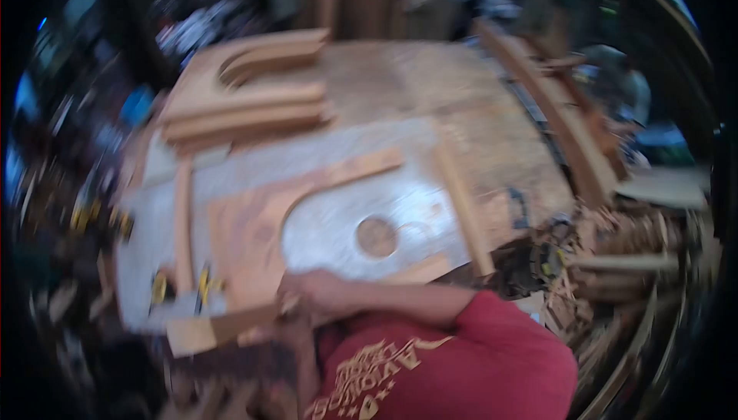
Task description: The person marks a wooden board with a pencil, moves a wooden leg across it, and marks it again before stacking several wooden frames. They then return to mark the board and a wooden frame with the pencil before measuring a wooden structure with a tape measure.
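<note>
Motion blur softens the whole view. My right hand (317, 294) reaches across from the red sleeve and is closed around the near end of a short wooden strip (227, 326). Close below it is my left hand (298, 329), mostly hidden, with its fingers smeared. Just beyond the hands, a flat U-shaped wooden piece (246, 224) lies on a grey sheet (346, 243). A round hole (376, 236) shows inside the U. A narrow wooden strip (184, 220) lies to the left and another strip (463, 209) to the right.
Thick curved wooden pieces (246, 109) are stacked at the table's far left. A yellow-and-black tool (204, 288) and a yellow round item (159, 288) lie near the left corner. Long boards (553, 105) lean at the right, near another person (615, 86). Wood scraps (630, 274) pile up at lower right.
</note>
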Demonstrator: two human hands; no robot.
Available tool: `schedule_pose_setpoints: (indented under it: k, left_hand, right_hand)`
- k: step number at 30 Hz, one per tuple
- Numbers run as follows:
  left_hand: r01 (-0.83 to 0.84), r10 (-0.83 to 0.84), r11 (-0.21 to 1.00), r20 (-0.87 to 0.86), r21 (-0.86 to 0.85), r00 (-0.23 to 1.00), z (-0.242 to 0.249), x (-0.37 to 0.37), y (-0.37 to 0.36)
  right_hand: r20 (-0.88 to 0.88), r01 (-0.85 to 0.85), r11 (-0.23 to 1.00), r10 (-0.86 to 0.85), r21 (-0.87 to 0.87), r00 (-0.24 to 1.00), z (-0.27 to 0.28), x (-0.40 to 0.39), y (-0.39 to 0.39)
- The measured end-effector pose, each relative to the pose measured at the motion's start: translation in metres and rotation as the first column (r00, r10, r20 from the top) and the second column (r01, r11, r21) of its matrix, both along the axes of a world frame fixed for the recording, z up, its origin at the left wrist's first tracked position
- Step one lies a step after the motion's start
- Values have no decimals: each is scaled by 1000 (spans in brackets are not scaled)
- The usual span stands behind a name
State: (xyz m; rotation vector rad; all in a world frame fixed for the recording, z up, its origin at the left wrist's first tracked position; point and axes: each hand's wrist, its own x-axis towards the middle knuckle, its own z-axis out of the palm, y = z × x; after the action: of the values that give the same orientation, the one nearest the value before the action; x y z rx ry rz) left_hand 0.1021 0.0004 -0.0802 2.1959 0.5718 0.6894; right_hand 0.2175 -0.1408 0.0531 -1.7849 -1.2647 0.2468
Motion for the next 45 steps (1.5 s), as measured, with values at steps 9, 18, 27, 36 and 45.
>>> schedule_pose_setpoints:
  k: [9,18,27,36,45]
  left_hand:
    - [-219,202,964,-116,-149,972,45,10,-32]
    - [-249,208,935,-176,-254,962,37,14,-30]
    - [-203,169,935,-138,-291,976,13,6,-23]
    - [-124,100,982,-164,-143,981,16,3,-25]
    - [-106,88,990,-192,-88,977,-1,-7,-20]
  right_hand:
    - [-569,212,977,-161,23,807,-41,90,-23]
    - [-645,4,999,-34,-49,763,-93,55,1]
    - [-563,-77,997,69,10,823,-101,58,15]
    - [-329,-148,982,180,119,927,-110,61,24]
    - [-274,-189,976,211,107,938,-102,65,23]
